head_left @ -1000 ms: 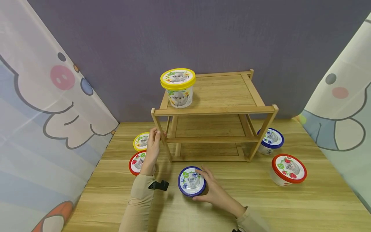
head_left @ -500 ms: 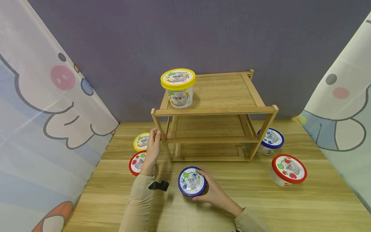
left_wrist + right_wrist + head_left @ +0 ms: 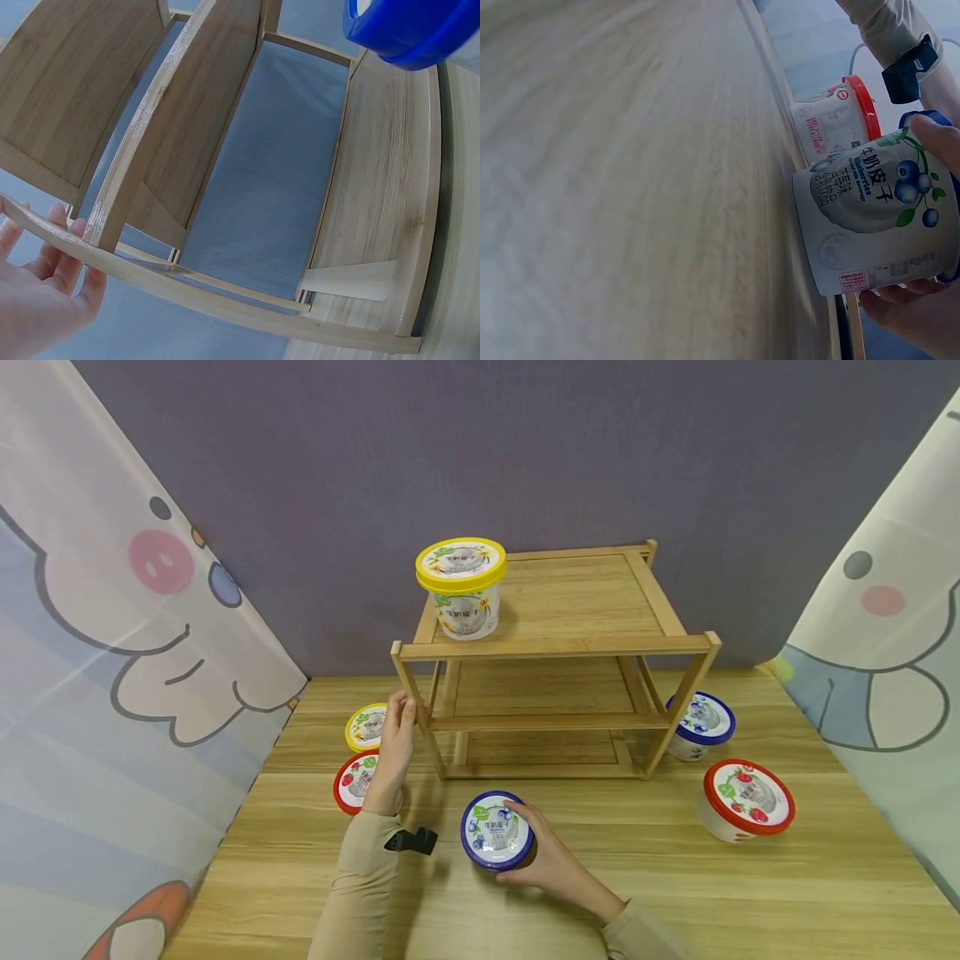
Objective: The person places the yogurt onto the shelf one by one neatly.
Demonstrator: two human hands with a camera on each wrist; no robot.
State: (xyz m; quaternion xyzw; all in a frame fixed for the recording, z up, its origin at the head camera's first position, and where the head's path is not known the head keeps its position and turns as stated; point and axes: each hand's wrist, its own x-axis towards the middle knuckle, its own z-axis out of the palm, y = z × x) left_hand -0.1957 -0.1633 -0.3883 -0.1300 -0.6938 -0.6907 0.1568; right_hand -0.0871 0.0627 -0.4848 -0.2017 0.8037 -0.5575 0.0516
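Note:
My right hand [image 3: 551,860] grips a tub with a blue lid [image 3: 495,833] by its sides, in front of the rack. In the right wrist view the white tub [image 3: 877,225] shows blueberry pictures, with thumb and fingers round its lid end. My left hand [image 3: 396,752] holds the left front leg of a three-tier wooden rack [image 3: 577,602]. Seen from the left wrist, its fingers [image 3: 64,262] curl round the leg beside the middle shelf. A yellow-lidded tub [image 3: 461,585] stands on the left end of the top shelf.
Left of the rack, a yellow-lidded tub [image 3: 366,727] and a red-lidded tub [image 3: 354,781] are partly covered by the left hand. On the right are another blue-lidded tub [image 3: 701,725] and a red-lidded tub [image 3: 746,799]. A grey wall [image 3: 555,452] rises behind.
The right forearm has shifted slightly to the left. The left hand, rack and tubs stay where they were.

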